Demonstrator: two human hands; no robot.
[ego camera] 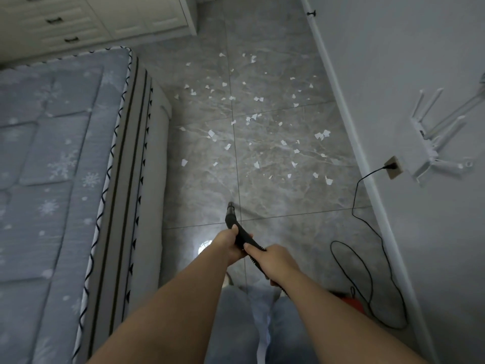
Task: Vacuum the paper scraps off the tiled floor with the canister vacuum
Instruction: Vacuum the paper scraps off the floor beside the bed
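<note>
Several white paper scraps (257, 164) lie scattered over the grey marbled tiled floor (275, 195), from mid-floor to the far end. I hold the black vacuum hose handle (237, 228) in both hands. My left hand (228, 245) grips it nearer the nozzle, my right hand (273, 258) grips it just behind. The nozzle tip (230, 205) points down at the floor, short of the nearest scraps. A red part of the canister vacuum (351, 302) shows behind my right forearm, mostly hidden.
A bed with a snowflake mattress (65, 166) fills the left side. The wall (420, 88) runs along the right, with an outlet (393, 166) and the black power cord (367, 258) looping on the floor. White cabinets (105, 19) stand at the far end.
</note>
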